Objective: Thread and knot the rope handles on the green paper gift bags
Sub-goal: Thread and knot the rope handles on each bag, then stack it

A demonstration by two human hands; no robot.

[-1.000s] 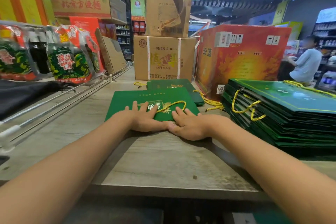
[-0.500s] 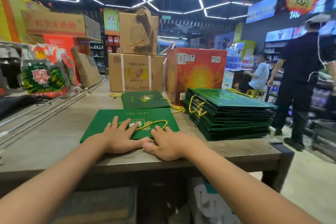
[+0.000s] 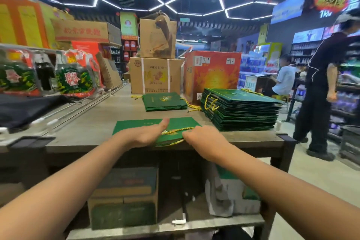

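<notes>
Under the table, on its lower shelf, sat a cardboard box (image 3: 124, 197) and a white bag (image 3: 229, 197). At the table's (image 3: 93, 122) near edge lay a flat green gift bag (image 3: 181, 122), its yellow rope handle (image 3: 178, 131) stretched across the top. The left hand (image 3: 145, 134) gripped the bag's near edge, thumb raised on top and fingers out of sight beneath. The right hand (image 3: 201, 135) lay on the bag's right corner with fingers curled at the rope; whether it pinched the rope or only the paper could not be told. Farther back, a small pile of green bags (image 3: 164, 101) lay mid-table, and a tall stack of green bags (image 3: 241, 109) stood just to its right. Behind them stood 2 stacked brown cartons (image 3: 155, 74) and a red carton (image 3: 212, 74). A person in dark clothes (image 3: 321, 87) stood at far right.
</notes>
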